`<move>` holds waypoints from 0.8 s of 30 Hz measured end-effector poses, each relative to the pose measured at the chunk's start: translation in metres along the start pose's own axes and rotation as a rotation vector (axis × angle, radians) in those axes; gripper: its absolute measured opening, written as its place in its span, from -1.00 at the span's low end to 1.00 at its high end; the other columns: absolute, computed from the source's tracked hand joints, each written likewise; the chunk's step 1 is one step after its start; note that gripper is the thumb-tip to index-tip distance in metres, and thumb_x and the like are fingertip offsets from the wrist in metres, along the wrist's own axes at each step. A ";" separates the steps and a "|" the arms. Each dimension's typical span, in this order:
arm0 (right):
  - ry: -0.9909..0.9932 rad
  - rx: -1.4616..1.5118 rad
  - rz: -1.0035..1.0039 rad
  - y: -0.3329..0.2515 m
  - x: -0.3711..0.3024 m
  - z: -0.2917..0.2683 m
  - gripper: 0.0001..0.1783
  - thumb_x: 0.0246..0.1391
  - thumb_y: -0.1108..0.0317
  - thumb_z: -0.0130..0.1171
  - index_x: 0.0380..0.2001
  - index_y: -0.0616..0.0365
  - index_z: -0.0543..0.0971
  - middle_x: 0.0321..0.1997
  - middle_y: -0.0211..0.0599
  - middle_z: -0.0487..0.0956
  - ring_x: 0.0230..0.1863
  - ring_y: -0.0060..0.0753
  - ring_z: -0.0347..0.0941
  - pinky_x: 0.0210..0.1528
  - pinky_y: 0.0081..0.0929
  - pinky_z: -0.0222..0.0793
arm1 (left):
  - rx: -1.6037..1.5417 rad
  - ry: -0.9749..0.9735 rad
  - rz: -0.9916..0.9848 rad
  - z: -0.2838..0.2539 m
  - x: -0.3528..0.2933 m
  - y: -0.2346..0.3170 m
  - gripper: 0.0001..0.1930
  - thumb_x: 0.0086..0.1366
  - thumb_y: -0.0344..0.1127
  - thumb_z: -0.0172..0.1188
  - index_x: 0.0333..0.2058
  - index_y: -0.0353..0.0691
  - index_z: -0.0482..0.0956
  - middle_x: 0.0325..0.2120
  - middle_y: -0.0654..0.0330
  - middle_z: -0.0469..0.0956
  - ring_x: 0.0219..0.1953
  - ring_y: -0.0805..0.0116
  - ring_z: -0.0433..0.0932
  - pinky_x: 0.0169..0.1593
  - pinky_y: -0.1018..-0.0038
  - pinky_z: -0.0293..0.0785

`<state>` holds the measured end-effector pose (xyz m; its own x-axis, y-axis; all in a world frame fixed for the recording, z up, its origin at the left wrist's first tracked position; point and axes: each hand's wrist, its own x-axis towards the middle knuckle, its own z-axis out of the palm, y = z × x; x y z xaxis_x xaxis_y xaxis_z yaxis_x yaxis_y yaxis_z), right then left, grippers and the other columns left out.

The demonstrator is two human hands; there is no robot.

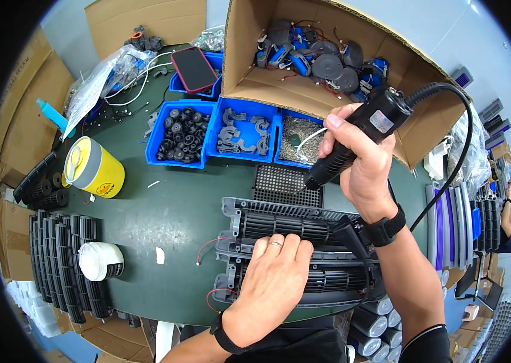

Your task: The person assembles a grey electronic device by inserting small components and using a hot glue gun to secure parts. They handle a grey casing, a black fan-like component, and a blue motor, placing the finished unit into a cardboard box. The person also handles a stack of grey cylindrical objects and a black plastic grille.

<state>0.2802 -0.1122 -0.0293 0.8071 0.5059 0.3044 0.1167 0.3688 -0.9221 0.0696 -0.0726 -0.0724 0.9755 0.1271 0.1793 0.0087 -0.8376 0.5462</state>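
Note:
My right hand [361, 160] is wrapped round a black electric screwdriver [382, 114], raised above the table with its nose pointing down and to the left. A thick black cord leaves its back end. Below, two long grey plastic housings [328, 299] lie side by side, each with a black ribbed fan roller [286, 225] inside. My left hand [273, 275] presses on the housings from above, fingers bent and close together; the fingertips' grip is partly hidden. Thin red wires [210, 243] stick out at the housings' left ends. A black perforated mat [286, 184] lies just beyond them.
Blue bins hold black wheels [180, 136], grey clips [237, 134] and small screws [301, 136]. Behind stands a carton [304, 91] of motors. A phone [195, 69] rests on another bin. At left are a yellow cup [101, 172], a white jar [99, 261] and stacked rollers [62, 260].

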 end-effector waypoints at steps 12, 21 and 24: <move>-0.120 -0.131 -0.018 -0.002 -0.006 0.004 -0.80 0.02 0.51 0.35 -0.28 0.29 0.57 -0.26 -0.06 0.61 -0.50 -0.37 0.53 -0.37 -0.39 0.49 | 0.007 -0.008 0.016 -0.002 0.003 0.001 -0.68 0.13 -0.60 0.16 -0.09 -0.34 0.52 -0.21 0.05 0.47 -0.09 0.05 0.47 0.08 0.19 0.33; -0.142 -0.059 -0.069 -0.029 -0.007 0.005 -0.85 0.10 0.48 0.25 -0.28 0.33 0.54 -0.15 0.06 0.59 -0.47 -0.34 0.52 -0.33 -0.33 0.52 | 0.038 0.020 0.061 0.008 0.007 0.011 -0.76 0.21 -0.50 0.15 -0.12 -0.33 0.55 -0.24 0.07 0.47 -0.11 0.12 0.49 0.04 0.25 0.36; -0.181 -0.041 -0.089 -0.052 -0.010 0.015 -0.81 0.16 0.40 0.21 -0.28 0.33 0.52 -0.12 0.09 0.54 -0.47 -0.34 0.51 -0.30 -0.33 0.51 | 0.020 0.042 0.086 0.014 0.011 0.016 -0.78 0.22 -0.47 0.14 -0.15 -0.34 0.57 -0.26 0.08 0.48 -0.11 0.15 0.49 0.04 0.29 0.36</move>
<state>0.2574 -0.1251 0.0190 0.6756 0.6061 0.4198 0.2092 0.3884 -0.8974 0.0834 -0.0922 -0.0735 0.9628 0.0759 0.2594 -0.0701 -0.8568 0.5109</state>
